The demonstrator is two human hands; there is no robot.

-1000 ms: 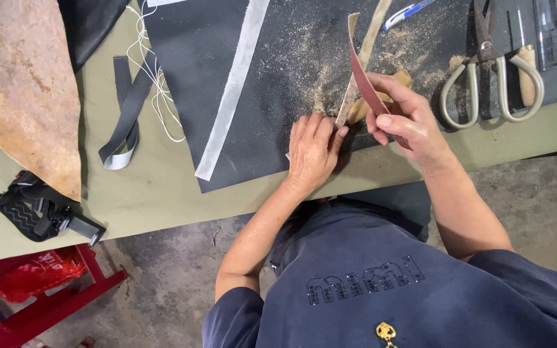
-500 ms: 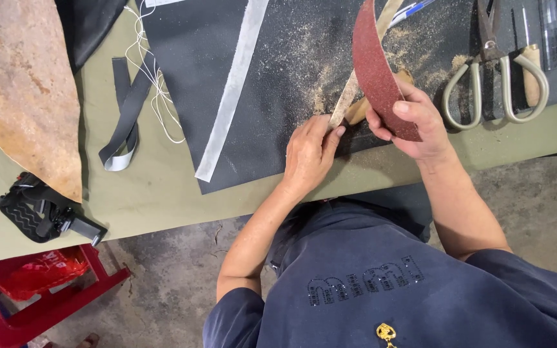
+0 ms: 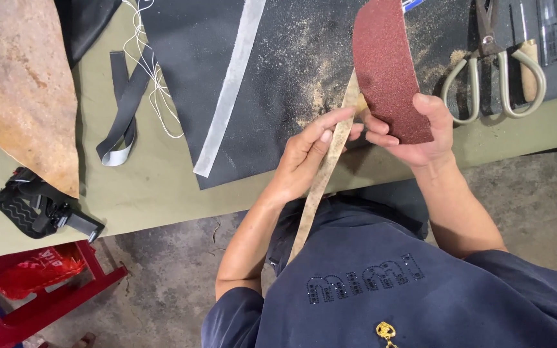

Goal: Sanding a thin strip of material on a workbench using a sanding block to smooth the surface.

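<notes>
A long tan strip (image 3: 320, 183) runs from my lap up toward the table edge. My left hand (image 3: 307, 154) grips it along its upper part, fingers wrapped over it. My right hand (image 3: 414, 132) pinches the strip's top end and also holds a curved dark red sheet of sandpaper (image 3: 387, 67), which stands up over the black mat (image 3: 278, 58). Tan dust lies scattered on the mat around the hands.
Large scissors (image 3: 491, 77) and small tools lie on the mat at the right. A grey strip (image 3: 230, 84) crosses the mat. White string (image 3: 153, 84), a black strap (image 3: 120, 109), a brown hide piece (image 3: 24, 90) and a black sandal (image 3: 40, 209) lie left. A red stool (image 3: 33, 290) stands below.
Both hands have lifted off the mat toward me. The tan strip now slants down to my lap, and the red sandpaper has turned its broad face to the camera.
</notes>
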